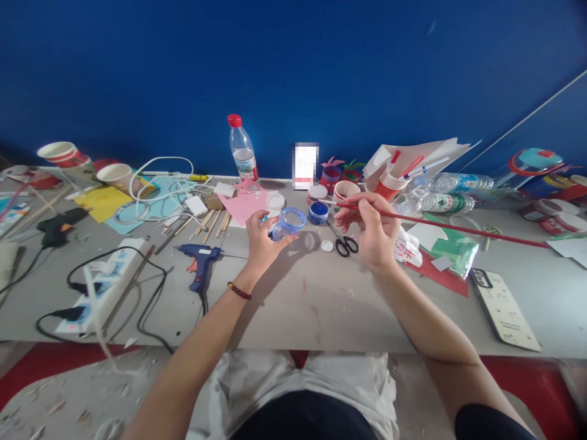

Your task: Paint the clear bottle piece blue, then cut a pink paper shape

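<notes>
My left hand (263, 239) is closed around a clear plastic cup (288, 226) with blue paint round its rim, held tilted above the table. In my right hand (373, 229) a long red-handled paintbrush (440, 227) is gripped, its tip pointing left toward an open jar of blue paint (318, 212). The brush tip is above the jar's far side; whether it touches anything I cannot tell. Just below the jar lie a small white lid (327, 246) and black-handled scissors (347, 245). A paper cup (347, 192) stands behind my right hand.
A blue glue gun (200, 263) and a white power strip (106, 284) with trailing cords lie to the left. Behind stand a water bottle (243, 153) and a phone (306, 166). At right are plastic bottles (447, 203), coloured paper (443, 278) and another phone (504, 308) near the edge.
</notes>
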Available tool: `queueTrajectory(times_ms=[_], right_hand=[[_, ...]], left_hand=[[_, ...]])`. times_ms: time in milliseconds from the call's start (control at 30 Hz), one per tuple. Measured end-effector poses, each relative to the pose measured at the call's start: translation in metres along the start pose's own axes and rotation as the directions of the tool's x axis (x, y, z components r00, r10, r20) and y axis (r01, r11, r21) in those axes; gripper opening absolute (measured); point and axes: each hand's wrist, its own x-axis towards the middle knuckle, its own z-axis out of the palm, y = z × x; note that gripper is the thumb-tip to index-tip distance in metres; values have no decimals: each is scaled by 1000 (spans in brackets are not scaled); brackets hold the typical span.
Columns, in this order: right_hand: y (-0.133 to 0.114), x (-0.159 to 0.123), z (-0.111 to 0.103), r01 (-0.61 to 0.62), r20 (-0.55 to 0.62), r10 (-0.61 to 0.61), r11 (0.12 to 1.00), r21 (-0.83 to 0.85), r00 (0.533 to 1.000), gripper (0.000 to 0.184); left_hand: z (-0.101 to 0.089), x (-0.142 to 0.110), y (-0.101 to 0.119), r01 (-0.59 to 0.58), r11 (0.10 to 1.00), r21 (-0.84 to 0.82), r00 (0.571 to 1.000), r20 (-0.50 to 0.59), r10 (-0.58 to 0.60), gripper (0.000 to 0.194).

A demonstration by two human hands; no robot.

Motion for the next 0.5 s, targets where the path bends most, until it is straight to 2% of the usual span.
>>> queueTrajectory(times_ms=[200,500], right_hand=[[0,7,-1,-106,-37,106,994,7,994,27],[1,12,-7,-120,-40,121,992,30,992,27]], left_hand=[[5,-1,-2,0,996,86,999,47,-4,43],[11,1,-4,35,981,191,999,24,-40,51]])
